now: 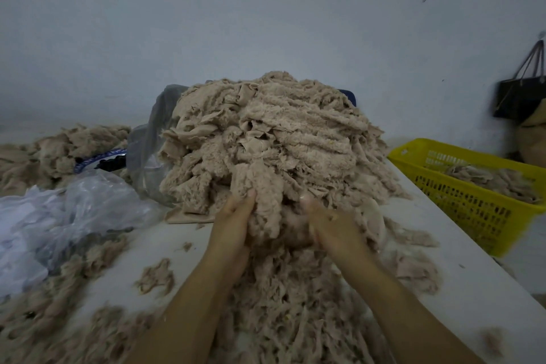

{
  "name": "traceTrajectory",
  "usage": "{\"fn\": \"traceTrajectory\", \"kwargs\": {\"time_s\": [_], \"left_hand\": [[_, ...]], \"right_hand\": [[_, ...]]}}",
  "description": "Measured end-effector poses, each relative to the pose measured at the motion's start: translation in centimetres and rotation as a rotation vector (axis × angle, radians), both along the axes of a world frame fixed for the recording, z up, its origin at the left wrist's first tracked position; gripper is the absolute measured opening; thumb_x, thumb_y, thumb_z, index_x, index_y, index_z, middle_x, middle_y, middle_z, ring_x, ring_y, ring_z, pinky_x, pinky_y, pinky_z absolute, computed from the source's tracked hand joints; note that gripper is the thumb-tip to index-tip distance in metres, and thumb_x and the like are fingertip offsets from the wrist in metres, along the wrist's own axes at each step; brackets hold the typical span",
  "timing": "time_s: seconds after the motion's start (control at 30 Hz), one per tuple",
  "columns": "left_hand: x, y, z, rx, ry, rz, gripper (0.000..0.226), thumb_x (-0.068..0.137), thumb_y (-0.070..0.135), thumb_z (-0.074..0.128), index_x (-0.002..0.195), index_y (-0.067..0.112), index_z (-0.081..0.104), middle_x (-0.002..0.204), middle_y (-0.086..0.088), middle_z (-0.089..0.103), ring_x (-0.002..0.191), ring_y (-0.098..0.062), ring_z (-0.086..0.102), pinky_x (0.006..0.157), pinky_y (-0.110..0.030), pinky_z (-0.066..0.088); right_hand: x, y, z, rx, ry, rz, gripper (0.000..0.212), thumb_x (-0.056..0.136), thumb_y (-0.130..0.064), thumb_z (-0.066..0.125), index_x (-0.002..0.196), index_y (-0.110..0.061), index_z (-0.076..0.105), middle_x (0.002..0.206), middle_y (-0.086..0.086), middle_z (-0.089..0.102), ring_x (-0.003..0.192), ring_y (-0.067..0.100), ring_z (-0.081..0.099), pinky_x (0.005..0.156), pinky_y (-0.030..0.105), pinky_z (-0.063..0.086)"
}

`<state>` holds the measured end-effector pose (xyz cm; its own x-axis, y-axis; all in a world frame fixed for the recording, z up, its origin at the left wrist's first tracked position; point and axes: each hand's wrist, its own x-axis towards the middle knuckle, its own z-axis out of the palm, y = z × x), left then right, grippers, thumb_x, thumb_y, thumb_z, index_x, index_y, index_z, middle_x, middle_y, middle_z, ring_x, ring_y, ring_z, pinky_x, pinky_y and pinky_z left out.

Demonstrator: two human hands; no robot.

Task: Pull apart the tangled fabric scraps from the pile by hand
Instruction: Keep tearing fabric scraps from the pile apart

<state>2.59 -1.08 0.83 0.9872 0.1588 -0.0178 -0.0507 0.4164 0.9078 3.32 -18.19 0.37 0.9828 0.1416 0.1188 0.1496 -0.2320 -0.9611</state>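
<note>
A tall pile of tangled beige fabric scraps [271,139] stands on the white table [461,284] in front of me. At its near foot, my left hand [232,227] and my right hand [331,224] both grip one hanging clump of fuzzy scraps [266,210], one hand on each side of it. The fingertips of both hands are buried in the fabric. More loose scraps [283,304] lie spread between my forearms toward the table's near edge.
A yellow slotted basket [472,204] holding a few scraps sits at the right. Crumpled clear plastic bags [74,216] lie on the left, with another scrap heap [53,151] behind them. A dark bag [520,97] hangs on the wall at far right.
</note>
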Motion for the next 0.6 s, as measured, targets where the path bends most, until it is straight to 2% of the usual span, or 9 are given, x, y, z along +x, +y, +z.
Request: {"fn": "traceTrajectory", "kwargs": {"time_s": [0.07, 0.17, 0.23, 0.3, 0.4, 0.47, 0.53, 0.57, 0.6], "left_hand": [[-0.1, 0.0, -0.1, 0.045, -0.023, -0.001, 0.034, 0.098, 0.026, 0.060, 0.130, 0.014, 0.060, 0.115, -0.006, 0.074, 0.103, -0.022, 0.072, 0.081, -0.035, 0.060], [-0.4, -0.2, -0.6, 0.256, -0.040, -0.026, 0.029, 0.084, 0.045, 0.069, 0.106, 0.026, 0.074, 0.118, -0.013, 0.070, 0.111, -0.026, 0.068, 0.084, -0.034, 0.058], [-0.7, -0.9, -0.9, 0.399, -0.027, -0.072, 0.060, 0.070, 0.066, 0.066, 0.117, 0.030, 0.071, 0.135, -0.007, 0.061, 0.131, -0.024, 0.054, 0.108, -0.043, 0.044], [-0.6, -1.3, -1.2, 0.366, -0.026, -0.180, 0.083, 0.063, 0.079, 0.067, 0.131, 0.031, 0.064, 0.143, 0.002, 0.057, 0.136, -0.018, 0.049, 0.115, -0.047, 0.036], [-0.2, -1.3, -1.0, 0.364, -0.017, -0.227, 0.063, 0.072, 0.079, 0.053, 0.121, 0.043, 0.069, 0.128, 0.014, 0.067, 0.123, -0.009, 0.059, 0.109, -0.043, 0.044], [-0.2, -1.0, -1.0, 0.554, -0.074, -0.191, 0.053, 0.077, 0.080, 0.040, 0.114, 0.054, 0.067, 0.121, 0.029, 0.063, 0.116, 0.009, 0.056, 0.100, -0.025, 0.044], [-0.6, -0.8, -1.2, 0.765, -0.129, -0.173, 0.045, 0.086, 0.079, 0.040, 0.112, 0.054, 0.066, 0.114, 0.041, 0.058, 0.109, 0.022, 0.050, 0.088, -0.006, 0.039], [-0.7, -0.7, -1.5, 0.860, -0.151, -0.190, 0.042, 0.089, 0.075, 0.041, 0.111, 0.050, 0.067, 0.112, 0.043, 0.057, 0.107, 0.024, 0.048, 0.084, -0.001, 0.037], [-0.7, -0.8, -1.9, 0.956, -0.173, -0.236, 0.038, 0.092, 0.068, 0.043, 0.110, 0.045, 0.068, 0.111, 0.040, 0.057, 0.105, 0.023, 0.049, 0.081, 0.001, 0.037]], "right_hand": [[-0.3, 0.4, -0.3, -0.066, -0.069, 0.055, 0.070, 0.070, -0.094, 0.037, 0.062, -0.029, 0.061, 0.050, -0.009, 0.048, 0.044, 0.003, 0.047, 0.059, 0.018, 0.043], [-0.4, 0.8, -0.3, -0.011, -0.044, 0.101, 0.066, 0.063, -0.096, 0.043, 0.087, -0.037, 0.061, 0.057, -0.007, 0.062, 0.052, 0.004, 0.058, 0.051, 0.019, 0.044], [-0.3, 1.1, -0.6, 0.036, -0.020, 0.157, 0.046, 0.078, -0.076, 0.057, 0.091, -0.033, 0.066, 0.072, -0.008, 0.072, 0.065, 0.007, 0.068, 0.060, 0.021, 0.051], [-0.4, 1.2, -1.3, 0.078, -0.058, 0.183, 0.014, 0.095, -0.044, 0.060, 0.095, -0.035, 0.072, 0.093, -0.013, 0.076, 0.088, 0.004, 0.071, 0.075, 0.017, 0.054], [0.0, 0.4, -0.6, 0.295, 0.035, 0.093, 0.021, 0.096, -0.022, 0.059, 0.085, -0.024, 0.077, 0.090, -0.001, 0.077, 0.085, 0.018, 0.072, 0.075, 0.028, 0.057], [0.7, -1.6, 0.9, 0.728, 0.035, 0.005, 0.022, 0.093, -0.033, 0.061, 0.083, -0.022, 0.078, 0.084, 0.002, 0.074, 0.072, 0.016, 0.069, 0.061, 0.027, 0.055], [1.7, -3.8, 2.0, 1.132, 0.019, -0.060, 0.049, 0.084, -0.058, 0.055, 0.111, -0.020, 0.069, 0.102, 0.001, 0.072, 0.078, 0.015, 0.071, 0.065, 0.027, 0.057], [1.9, -4.4, 2.1, 1.112, 0.040, -0.120, 0.062, 0.082, -0.066, 0.051, 0.122, -0.019, 0.060, 0.112, 0.002, 0.069, 0.083, 0.016, 0.072, 0.070, 0.030, 0.057], [1.9, -4.5, 1.8, 0.934, 0.059, -0.195, 0.064, 0.085, -0.068, 0.046, 0.125, -0.019, 0.056, 0.115, 0.001, 0.066, 0.083, 0.017, 0.071, 0.073, 0.033, 0.055]]}}
